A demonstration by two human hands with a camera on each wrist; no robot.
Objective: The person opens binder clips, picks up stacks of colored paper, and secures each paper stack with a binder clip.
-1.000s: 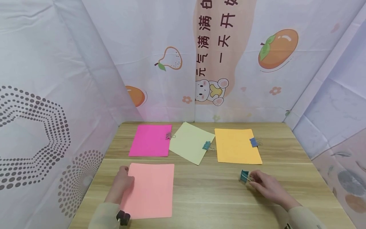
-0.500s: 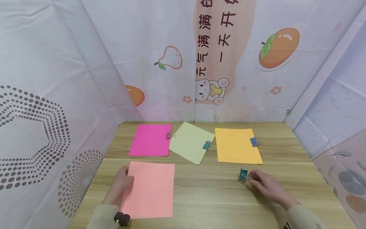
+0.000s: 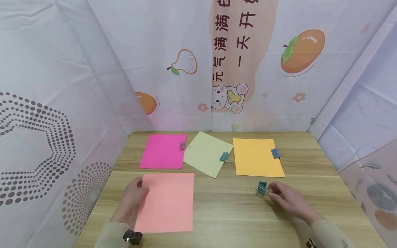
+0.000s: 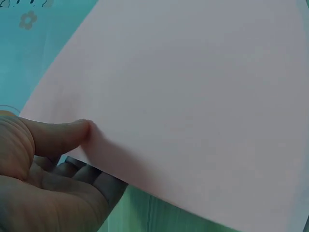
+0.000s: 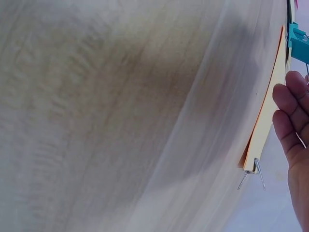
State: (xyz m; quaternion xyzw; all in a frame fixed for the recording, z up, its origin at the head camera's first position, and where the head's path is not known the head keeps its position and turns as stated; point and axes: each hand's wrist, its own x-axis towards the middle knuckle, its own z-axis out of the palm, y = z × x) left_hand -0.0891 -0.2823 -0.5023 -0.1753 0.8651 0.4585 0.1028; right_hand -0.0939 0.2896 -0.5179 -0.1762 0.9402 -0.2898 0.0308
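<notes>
A salmon-pink sheet or stack of paper (image 3: 167,203) is at the left front, its left edge gripped by my left hand (image 3: 132,196). In the left wrist view, the thumb (image 4: 60,137) lies on top of the paper while the other fingers curl beneath it. Over the right part of the table, my right hand (image 3: 288,199) pinches a teal binder clip (image 3: 262,188) by its wire handle. At the right wrist view's edge, only part of that hand (image 5: 295,121) and of the teal clip (image 5: 299,46) shows.
Along the back of the wooden table (image 3: 229,210) lie magenta paper (image 3: 162,151), pale green paper (image 3: 206,153) and orange paper (image 3: 255,158). Each has a binder clip on its right side. A printed curtain (image 3: 186,103) stands behind them.
My left hand has shifted the pink paper slightly right and away from me, turning it a little. My right hand has edged forward and left with the binder clip.
</notes>
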